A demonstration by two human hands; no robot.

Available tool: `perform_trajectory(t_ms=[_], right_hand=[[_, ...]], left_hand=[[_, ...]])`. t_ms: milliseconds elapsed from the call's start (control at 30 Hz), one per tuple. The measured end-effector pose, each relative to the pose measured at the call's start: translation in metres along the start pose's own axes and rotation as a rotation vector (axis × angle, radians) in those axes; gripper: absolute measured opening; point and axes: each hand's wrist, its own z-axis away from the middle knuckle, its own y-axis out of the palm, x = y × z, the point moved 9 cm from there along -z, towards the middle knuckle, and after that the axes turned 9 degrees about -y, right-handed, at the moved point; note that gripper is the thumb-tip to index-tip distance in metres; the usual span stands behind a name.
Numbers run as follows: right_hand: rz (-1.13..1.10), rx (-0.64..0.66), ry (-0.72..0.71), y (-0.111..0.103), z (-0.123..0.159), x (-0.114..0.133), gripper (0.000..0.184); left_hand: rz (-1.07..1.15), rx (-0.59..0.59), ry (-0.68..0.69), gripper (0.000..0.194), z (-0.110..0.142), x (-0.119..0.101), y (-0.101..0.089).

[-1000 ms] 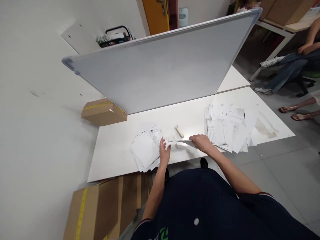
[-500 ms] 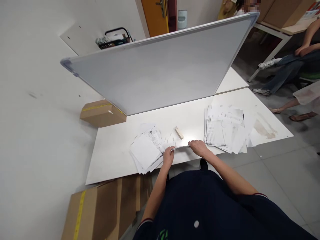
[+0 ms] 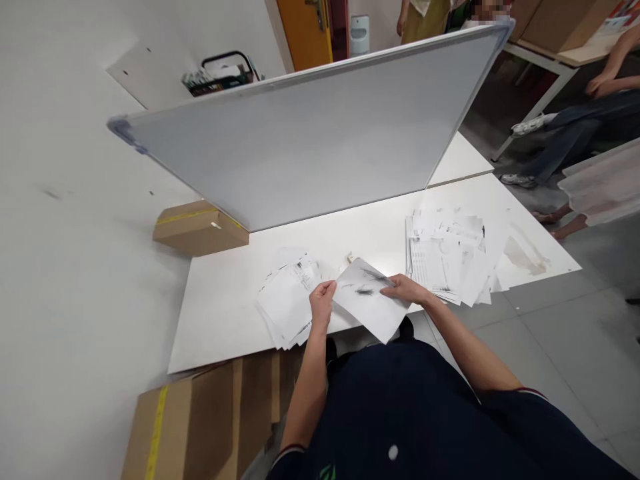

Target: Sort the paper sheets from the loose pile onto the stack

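Both my hands hold one printed sheet of paper (image 3: 369, 303) tilted up above the near edge of the white table (image 3: 230, 313). My left hand (image 3: 321, 303) pinches its left edge and my right hand (image 3: 407, 289) grips its right edge. A loose pile of papers (image 3: 287, 300) lies just left of my left hand. A bigger pile of printed papers (image 3: 450, 257) lies to the right of my right hand. A small beige block (image 3: 349, 257) peeks out behind the held sheet.
A large whiteboard (image 3: 320, 133) leans upright along the table's far side. Cardboard boxes sit at the far left (image 3: 197, 227) and on the floor by my left leg (image 3: 200, 420). Other people's legs and feet (image 3: 560, 143) are at the right.
The sheet lay flat on the table between my hands; I have now lifted and tilted it toward me, so its printed face shows. The beige block is mostly covered.
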Motion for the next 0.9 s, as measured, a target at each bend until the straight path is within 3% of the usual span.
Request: perform_trajectory(t_ms=[67, 200, 300, 400, 600, 767, 833, 900], right_hand=[[-0.183, 0.008, 0.082, 0.007, 0.003, -0.015, 0.032], [-0.347, -0.15, 0.159, 0.007, 0.008, -0.034, 0.04], [-0.398, -0.307, 0.077, 0.002, 0.008, -0.033, 0.045], [-0.418, -0.411, 0.002, 0.001, 0.004, -0.032, 0.048], [-0.459, -0.298, 0.06, 0.026, -0.002, -0.057, 0.052], [-0.316, -0.299, 0.102, 0.014, 0.025, -0.089, 0.046], [-0.325, -0.259, 0.143, 0.007, 0.037, -0.101, 0.045], [-0.354, -0.209, 0.177, 0.001, 0.045, -0.108, 0.044]], left_hand=[[0.033, -0.037, -0.002, 0.033, -0.001, -0.006, -0.003], [0.233, -0.081, -0.103, 0.051, 0.005, -0.003, -0.004], [0.297, 0.075, -0.229, 0.067, 0.016, 0.01, 0.02], [0.228, 0.2, -0.253, 0.071, 0.024, 0.02, 0.041], [-0.104, 0.224, -0.142, 0.035, 0.03, 0.047, 0.049], [-0.44, 0.284, -0.1, 0.033, 0.035, 0.087, 0.051], [-0.532, 0.197, 0.005, 0.032, 0.022, 0.082, 0.05], [-0.623, 0.109, 0.234, 0.035, 0.004, 0.06, 0.057]])
